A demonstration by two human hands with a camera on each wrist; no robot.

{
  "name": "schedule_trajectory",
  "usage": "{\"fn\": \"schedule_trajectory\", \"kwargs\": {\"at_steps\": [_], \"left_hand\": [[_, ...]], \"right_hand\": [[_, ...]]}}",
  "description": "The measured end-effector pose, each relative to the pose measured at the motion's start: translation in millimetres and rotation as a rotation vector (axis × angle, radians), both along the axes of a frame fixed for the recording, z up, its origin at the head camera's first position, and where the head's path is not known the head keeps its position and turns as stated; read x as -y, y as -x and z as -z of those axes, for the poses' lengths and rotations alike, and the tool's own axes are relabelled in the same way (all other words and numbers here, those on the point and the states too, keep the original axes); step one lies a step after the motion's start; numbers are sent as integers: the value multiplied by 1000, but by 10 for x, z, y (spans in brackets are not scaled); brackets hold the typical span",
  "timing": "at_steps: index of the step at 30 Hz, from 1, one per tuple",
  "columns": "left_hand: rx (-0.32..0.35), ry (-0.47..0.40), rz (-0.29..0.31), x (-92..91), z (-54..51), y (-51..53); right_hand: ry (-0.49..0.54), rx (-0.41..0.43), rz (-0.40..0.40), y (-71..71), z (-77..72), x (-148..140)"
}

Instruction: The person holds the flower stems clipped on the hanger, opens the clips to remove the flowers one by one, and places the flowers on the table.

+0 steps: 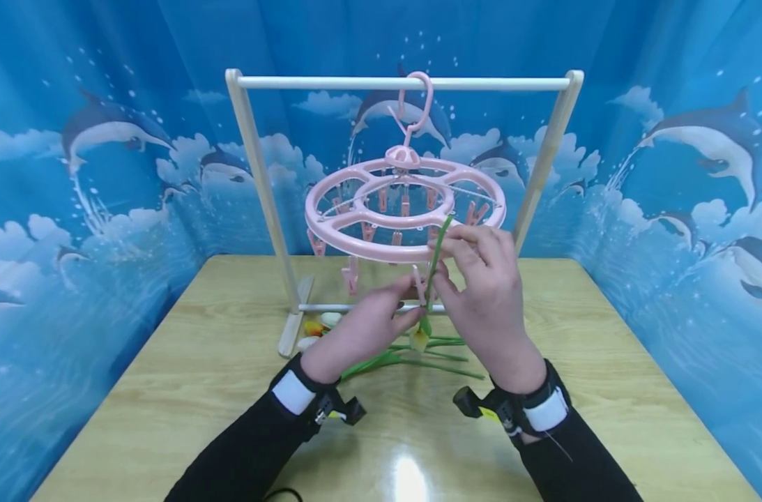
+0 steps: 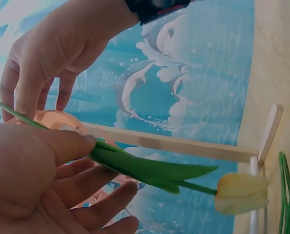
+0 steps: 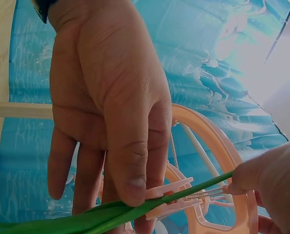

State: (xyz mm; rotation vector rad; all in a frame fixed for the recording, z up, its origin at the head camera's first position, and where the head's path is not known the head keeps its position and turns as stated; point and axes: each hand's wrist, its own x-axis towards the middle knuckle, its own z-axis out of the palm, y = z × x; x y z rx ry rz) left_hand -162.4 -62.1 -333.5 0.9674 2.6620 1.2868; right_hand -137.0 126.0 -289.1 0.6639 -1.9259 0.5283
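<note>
An artificial tulip hangs head-down, its pale yellow bloom (image 2: 242,193) below the hands and its green stem (image 1: 440,251) rising past the front of a pink round clip hanger (image 1: 381,249). My left hand (image 1: 364,324) pinches the tulip by its leaves, close to a pink clip (image 3: 172,190) at the hanger's front. Higher up, my right hand (image 1: 490,279) pinches the stem near its upper end, just by the hanger's rim. The stem runs alongside the clip; whether the clip's tips grip it I cannot tell.
A frame with a white top bar (image 1: 330,83) carries the hanger by its hook (image 1: 429,97). Several pink clips (image 1: 351,277) dangle from the rings. More tulips (image 1: 381,361) lie on the wooden table (image 1: 230,418) under the hanger. A blue dolphin curtain (image 1: 167,42) surrounds the table.
</note>
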Motion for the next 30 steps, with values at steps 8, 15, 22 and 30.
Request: {"fn": "schedule_trajectory", "kwargs": {"at_steps": [8, 15, 22, 30], "left_hand": [[-115, 18, -80, 27, -56, -11], [-262, 97, -141, 60, -137, -62], [-270, 87, -122, 97, -218, -169], [-274, 159, -180, 154, -350, -306]], "right_hand": [[37, -9, -14, 20, -21, -18], [119, -15, -30, 28, 6, -36], [366, 62, -108, -29, -27, -31], [531, -266, -193, -45, -103, 53]]}}
